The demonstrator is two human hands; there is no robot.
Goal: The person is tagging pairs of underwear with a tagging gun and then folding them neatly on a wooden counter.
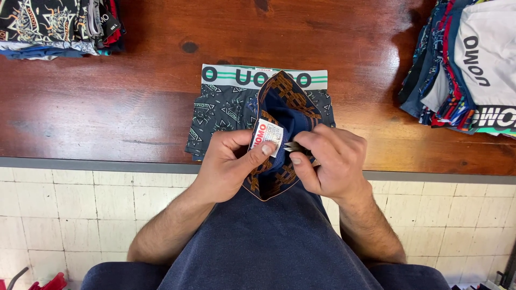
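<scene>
At the near edge of the wooden table (107,107), both hands are working on a navy garment (285,107) with an orange-patterned waistband. Left hand (228,164) is curled, its thumb pressing a small white-and-red label (267,135) against the fabric, fingers folded beneath. Right hand (330,164), at three o'clock from the left, is pinching a small pale metallic item (293,145), too small to identify, just beside the label. Beneath the navy garment, a patterned grey pair of briefs (220,115) is lying flat. Folded stacks are sitting at ten o'clock (54,24) and two o'clock (467,64).
</scene>
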